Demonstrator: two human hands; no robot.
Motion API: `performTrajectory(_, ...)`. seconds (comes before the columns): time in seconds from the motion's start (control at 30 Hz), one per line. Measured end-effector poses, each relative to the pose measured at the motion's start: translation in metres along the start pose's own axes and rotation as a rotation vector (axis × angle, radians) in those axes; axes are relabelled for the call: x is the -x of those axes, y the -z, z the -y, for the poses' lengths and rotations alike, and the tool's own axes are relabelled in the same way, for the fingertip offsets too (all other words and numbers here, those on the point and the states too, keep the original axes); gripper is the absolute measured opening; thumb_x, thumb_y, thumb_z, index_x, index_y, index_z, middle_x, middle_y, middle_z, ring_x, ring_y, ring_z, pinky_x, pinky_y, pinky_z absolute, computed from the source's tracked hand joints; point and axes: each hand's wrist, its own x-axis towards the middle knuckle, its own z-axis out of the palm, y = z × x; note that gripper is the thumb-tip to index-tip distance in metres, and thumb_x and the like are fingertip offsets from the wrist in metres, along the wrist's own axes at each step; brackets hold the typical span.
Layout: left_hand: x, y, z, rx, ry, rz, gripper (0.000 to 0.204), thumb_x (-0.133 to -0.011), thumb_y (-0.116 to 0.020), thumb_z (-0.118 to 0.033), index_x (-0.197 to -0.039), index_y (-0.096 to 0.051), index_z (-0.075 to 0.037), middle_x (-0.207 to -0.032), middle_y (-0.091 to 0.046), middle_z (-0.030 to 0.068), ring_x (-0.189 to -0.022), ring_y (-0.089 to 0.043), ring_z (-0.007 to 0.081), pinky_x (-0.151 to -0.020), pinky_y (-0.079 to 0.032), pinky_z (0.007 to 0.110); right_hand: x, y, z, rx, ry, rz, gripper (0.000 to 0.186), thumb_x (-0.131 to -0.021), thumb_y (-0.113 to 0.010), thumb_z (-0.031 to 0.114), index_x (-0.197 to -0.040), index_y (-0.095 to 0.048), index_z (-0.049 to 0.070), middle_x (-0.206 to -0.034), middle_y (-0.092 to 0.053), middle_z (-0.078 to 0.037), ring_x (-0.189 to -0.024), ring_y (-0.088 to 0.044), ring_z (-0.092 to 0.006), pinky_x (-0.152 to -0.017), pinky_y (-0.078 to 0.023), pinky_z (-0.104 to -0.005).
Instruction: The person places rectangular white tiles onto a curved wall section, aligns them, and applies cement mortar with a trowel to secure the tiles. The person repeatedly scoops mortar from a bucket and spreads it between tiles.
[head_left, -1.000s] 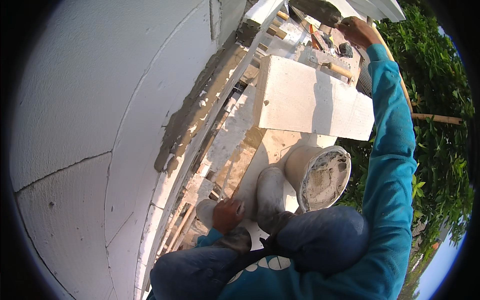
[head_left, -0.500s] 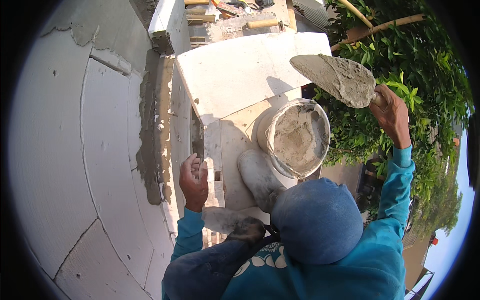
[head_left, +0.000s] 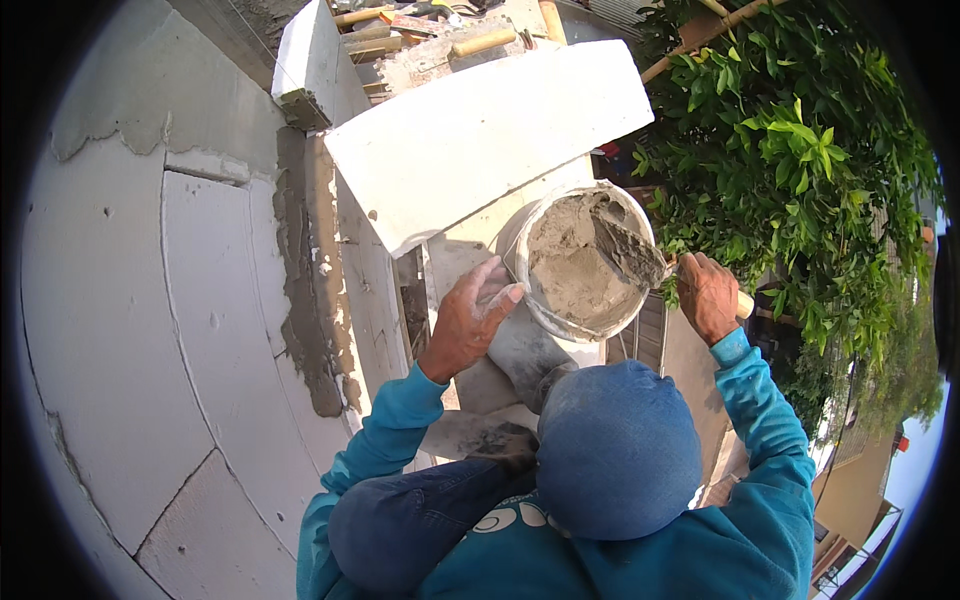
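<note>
My right hand (head_left: 708,296) is closed around the wooden handle of a trowel (head_left: 630,245). The trowel's blade lies in the wet grey mortar (head_left: 570,262), at the right side of a white bucket (head_left: 522,292), and its tip is partly sunk. My left hand (head_left: 474,312) is beside the bucket's left wall, fingers stretched and thumb apart, holding nothing. Whether its fingertips touch the bucket I cannot tell. Just beyond the bucket a large pale block (head_left: 490,140) lies on the boards.
At the left runs a wall of pale blocks (head_left: 110,270) with a wet mortar strip (head_left: 308,330) along its top. A white block (head_left: 305,60) stands on its far end. A wooden-handled tool (head_left: 482,42) lies at the back. Leafy branches (head_left: 780,180) crowd the right.
My right hand has come down and inward, bringing the mortar-loaded trowel from the right into the bucket. The left hand has moved from near the wall to the bucket's side, its fingers opening out.
</note>
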Motion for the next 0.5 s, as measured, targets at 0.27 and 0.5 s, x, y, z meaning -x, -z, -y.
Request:
performTrajectory(0.27,-0.045,0.065,0.034,-0.112,0.007,-0.783,0.067,-0.088,-0.071,-0.039,-0.133,-0.045,0.003,-0.130,-0.050,0.0233,-0.114,-0.055,0.0307,-0.094,-0.047,0.040,0.022,-0.009,0.026,-0.122,0.077,0.091,0.023,-0.076,-0.067,0.012,-0.096,-0.057,0.008,-0.087,-0.060,-0.013,-0.083,-0.064,-0.0334,-0.072,-0.051,-0.0451)
performTrajectory(0.5,-0.081,0.085,0.051,0.346,0.178,-0.405,0.104,-0.081,-0.075,-0.050,-0.146,-0.024,0.012,-0.142,-0.038,0.0335,-0.137,-0.038,0.0366,-0.112,-0.033,0.042,0.016,-0.009,0.042,-0.279,0.052,0.215,0.025,-0.076,-0.070,0.018,-0.096,-0.058,0.007,-0.086,-0.065,-0.014,-0.080,-0.066,-0.0354,-0.069,-0.052,-0.0464)
